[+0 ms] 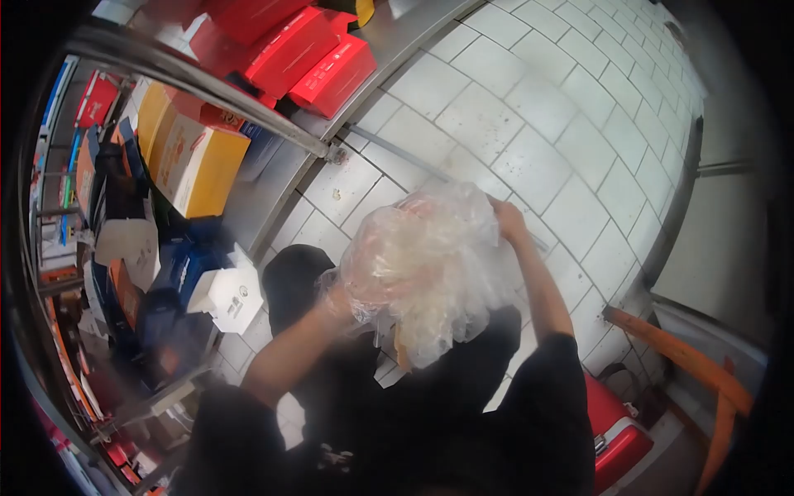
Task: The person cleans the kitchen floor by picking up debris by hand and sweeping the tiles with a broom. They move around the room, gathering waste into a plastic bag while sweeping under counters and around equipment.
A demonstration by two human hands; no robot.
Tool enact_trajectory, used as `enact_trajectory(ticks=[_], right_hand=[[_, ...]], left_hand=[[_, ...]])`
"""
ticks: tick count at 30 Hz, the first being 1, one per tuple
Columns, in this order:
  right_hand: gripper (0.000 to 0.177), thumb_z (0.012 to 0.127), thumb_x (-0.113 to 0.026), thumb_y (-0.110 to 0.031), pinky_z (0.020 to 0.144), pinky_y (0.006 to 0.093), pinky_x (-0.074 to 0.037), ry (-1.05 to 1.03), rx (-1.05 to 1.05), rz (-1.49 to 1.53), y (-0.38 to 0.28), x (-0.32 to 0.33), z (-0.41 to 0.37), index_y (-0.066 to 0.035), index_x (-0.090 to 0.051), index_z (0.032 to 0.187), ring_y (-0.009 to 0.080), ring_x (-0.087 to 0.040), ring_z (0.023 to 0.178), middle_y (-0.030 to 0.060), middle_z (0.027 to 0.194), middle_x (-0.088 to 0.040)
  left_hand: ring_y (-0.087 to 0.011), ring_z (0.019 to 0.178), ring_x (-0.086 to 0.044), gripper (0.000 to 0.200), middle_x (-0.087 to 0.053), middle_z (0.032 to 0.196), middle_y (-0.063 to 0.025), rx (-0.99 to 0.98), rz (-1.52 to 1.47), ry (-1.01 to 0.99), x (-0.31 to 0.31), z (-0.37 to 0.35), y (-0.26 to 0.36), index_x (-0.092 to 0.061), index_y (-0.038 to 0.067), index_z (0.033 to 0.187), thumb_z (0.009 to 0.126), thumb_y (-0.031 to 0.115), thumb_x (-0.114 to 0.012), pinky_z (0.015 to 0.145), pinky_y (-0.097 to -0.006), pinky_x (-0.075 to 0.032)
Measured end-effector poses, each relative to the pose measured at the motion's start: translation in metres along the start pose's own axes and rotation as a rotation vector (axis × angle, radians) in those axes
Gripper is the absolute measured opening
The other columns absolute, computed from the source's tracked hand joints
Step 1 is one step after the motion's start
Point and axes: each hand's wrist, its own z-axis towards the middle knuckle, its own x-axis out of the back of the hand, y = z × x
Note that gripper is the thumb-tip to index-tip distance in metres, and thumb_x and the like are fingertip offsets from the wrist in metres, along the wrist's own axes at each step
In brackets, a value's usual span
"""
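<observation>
A crumpled clear plastic bag hangs bunched in front of my knees, over the tiled floor. My left hand shows only hazily through the plastic, with the bag's film around it up to the wrist. How its fingers are set is blurred by the folds. At the bag's upper right edge, my right hand has its fingers closed on the plastic, partly hidden behind it. A small yellowish strip shows under the bag's lower part.
To the left, a metal rack holds yellow boxes, a white carton and dark blue packaging. Red boxes stand on a steel shelf above. A thin grey bar crosses the floor tiles. At lower right are a red case and an orange frame.
</observation>
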Motion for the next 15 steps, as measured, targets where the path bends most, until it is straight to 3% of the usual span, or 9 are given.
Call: enact_trajectory(ticks=[2,3,6,7,8,9,10,12,15], right_hand=[[0.035,0.088,-0.046,-0.033,0.068,0.0446,-0.046,-0.081,-0.118,-0.01,0.021,0.018,-0.053,-0.02,-0.053,0.12,0.04,-0.059,0.078,0.0231,0.083,-0.061],[0.032,0.088,-0.049,-0.03,0.068,0.044,-0.047,0.014,-0.111,0.046,0.032,0.028,-0.095,-0.018,-0.056,0.116,0.0392,-0.059,0.078,0.0225,0.084,-0.061],[0.031,0.089,-0.049,-0.026,0.06,0.0408,-0.046,-0.019,-0.32,0.016,0.033,0.106,-0.243,-0.014,-0.056,0.116,0.0364,-0.061,0.069,0.0217,0.083,-0.061],[0.03,0.089,-0.048,-0.025,0.058,0.0395,-0.045,0.006,-0.32,-0.046,0.033,0.129,-0.291,-0.013,-0.057,0.115,0.0357,-0.061,0.066,0.023,0.079,-0.059],[0.03,0.089,-0.049,-0.024,0.057,0.0399,-0.045,-0.2,-0.615,-0.097,-0.001,0.172,-0.32,-0.012,-0.057,0.114,0.0359,-0.06,0.063,0.0231,0.073,-0.058],[0.03,0.088,-0.049,-0.024,0.056,0.0395,-0.045,0.026,-0.372,-0.101,0.002,0.182,-0.365,-0.009,-0.057,0.113,0.0366,-0.059,0.061,0.022,0.066,-0.056],[0.03,0.088,-0.049,-0.022,0.052,0.0363,-0.044,0.021,-0.454,-0.064,-0.009,0.198,-0.395,-0.006,-0.057,0.112,0.0327,-0.056,0.052,0.0206,0.061,-0.053],[0.031,0.088,-0.048,-0.021,0.047,0.0338,-0.039,-0.041,-0.612,-0.107,-0.054,0.223,-0.388,-0.004,-0.057,0.113,0.0235,-0.044,0.043,0.02,0.057,-0.046],[0.031,0.089,-0.047,-0.02,0.044,0.0333,-0.034,0.019,-0.55,-0.034,-0.058,0.211,-0.377,-0.007,-0.055,0.116,0.0174,-0.035,0.045,0.0183,0.055,-0.039]], left_hand=[[-0.0196,0.102,-0.052,0.049,-0.057,0.106,-0.0108,0.011,-0.047,-0.066,0.0,0.003,0.021,-0.05,-0.002,0.114,0.071,0.012,-0.068,0.09,-0.0311,-0.041],[-0.0196,0.102,-0.052,0.049,-0.057,0.106,-0.0108,0.012,-0.054,-0.061,0.001,0.005,0.026,-0.05,-0.002,0.114,0.071,0.012,-0.068,0.09,-0.0311,-0.041],[-0.018,0.098,-0.053,0.047,-0.057,0.106,-0.0092,-0.183,-0.02,0.04,0.005,0.012,0.039,-0.05,-0.001,0.115,0.073,0.013,-0.066,0.088,-0.0303,-0.042],[-0.0168,0.098,-0.053,0.047,-0.057,0.107,-0.0089,0.014,-0.175,0.089,0.008,0.01,0.043,-0.05,0.0,0.115,0.073,0.014,-0.066,0.087,-0.0297,-0.043],[-0.0156,0.098,-0.053,0.048,-0.057,0.109,-0.0087,0.211,-0.327,0.133,0.01,0.009,0.047,-0.05,0.0,0.116,0.074,0.015,-0.067,0.087,-0.029,-0.043],[-0.0156,0.098,-0.053,0.048,-0.057,0.109,-0.0087,0.203,-0.327,0.146,0.011,0.009,0.05,-0.05,0.0,0.116,0.074,0.015,-0.067,0.087,-0.029,-0.043],[-0.0146,0.098,-0.053,0.049,-0.057,0.11,-0.0087,0.245,-0.33,0.173,0.013,0.011,0.051,-0.05,0.0,0.117,0.073,0.016,-0.068,0.087,-0.0285,-0.043],[-0.0135,0.099,-0.052,0.051,-0.057,0.111,-0.0087,0.283,-0.327,0.218,0.012,0.011,0.056,-0.05,0.001,0.117,0.073,0.017,-0.068,0.088,-0.0281,-0.043],[-0.0144,0.098,-0.053,0.052,-0.057,0.113,-0.0089,0.198,-0.24,0.243,0.012,0.022,0.057,-0.05,0.0,0.117,0.072,0.019,-0.069,0.088,-0.0288,-0.043]])
